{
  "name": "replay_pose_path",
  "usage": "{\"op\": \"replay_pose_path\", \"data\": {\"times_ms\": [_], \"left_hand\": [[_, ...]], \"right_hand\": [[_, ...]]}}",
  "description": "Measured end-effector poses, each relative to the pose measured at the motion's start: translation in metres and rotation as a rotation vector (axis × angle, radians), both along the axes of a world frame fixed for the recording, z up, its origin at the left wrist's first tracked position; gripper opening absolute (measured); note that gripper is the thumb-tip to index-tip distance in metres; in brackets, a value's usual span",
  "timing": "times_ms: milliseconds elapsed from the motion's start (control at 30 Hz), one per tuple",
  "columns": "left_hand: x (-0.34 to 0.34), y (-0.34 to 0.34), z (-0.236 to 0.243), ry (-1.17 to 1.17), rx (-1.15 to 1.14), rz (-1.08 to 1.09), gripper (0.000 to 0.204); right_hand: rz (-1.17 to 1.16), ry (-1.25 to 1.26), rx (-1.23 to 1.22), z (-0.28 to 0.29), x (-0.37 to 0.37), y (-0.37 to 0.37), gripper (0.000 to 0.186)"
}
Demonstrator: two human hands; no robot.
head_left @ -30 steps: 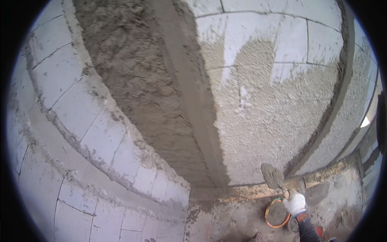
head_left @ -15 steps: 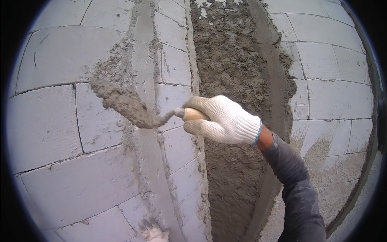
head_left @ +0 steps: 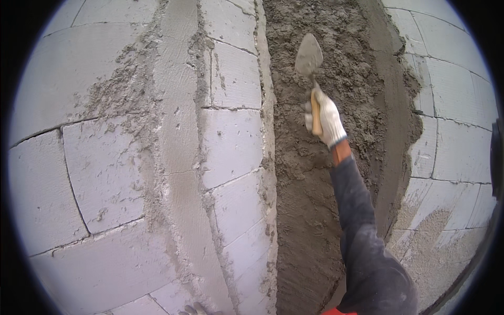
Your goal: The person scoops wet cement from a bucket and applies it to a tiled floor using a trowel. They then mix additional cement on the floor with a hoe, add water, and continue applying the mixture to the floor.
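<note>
My right hand (head_left: 328,118), in a white knit glove, grips the wooden handle of a pointed trowel (head_left: 309,54). The grey blade points up and lies over the wet mortar (head_left: 328,152) that fills the vertical strip between the blocks. Only a thin smear coats the blade face I see; its other side is hidden. At the bottom edge, my gloved left hand (head_left: 195,310) shows just its fingers, spread against the wall near the smooth mortar band, with nothing visible in them.
White block wall (head_left: 105,173) lies to the left, with a dried grey mortar band (head_left: 181,131) down it. More blocks (head_left: 462,147) stand to the right, some splashed with mortar. A smoother mortar edge (head_left: 396,115) borders the rough strip. Something dark (head_left: 495,157) sits at the far right.
My right hand has swung the trowel from the left, where it carried a heap of mortar, up onto the mortar strip. The heap no longer shows on the blade. The left hand sits lower in view.
</note>
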State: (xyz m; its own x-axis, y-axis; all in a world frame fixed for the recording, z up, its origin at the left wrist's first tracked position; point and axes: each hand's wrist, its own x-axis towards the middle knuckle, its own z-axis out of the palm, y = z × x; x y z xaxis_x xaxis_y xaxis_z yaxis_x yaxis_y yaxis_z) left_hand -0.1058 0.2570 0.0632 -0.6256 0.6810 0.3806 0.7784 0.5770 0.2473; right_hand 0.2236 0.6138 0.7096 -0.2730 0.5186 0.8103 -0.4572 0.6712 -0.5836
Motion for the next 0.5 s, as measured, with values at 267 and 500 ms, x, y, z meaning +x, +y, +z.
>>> {"op": "replay_pose_path", "data": {"times_ms": [267,500], "left_hand": [[0.022,0.020,0.048,0.423,-0.196,0.121,0.105],[0.017,0.005,0.057,0.467,-0.116,-0.005,0.096]], "right_hand": [[-0.744,-1.000,-0.960,-0.648,0.236,-0.399,0.048],[-1.179,-0.946,-1.221,-0.702,0.289,-0.630,0.046]]}}
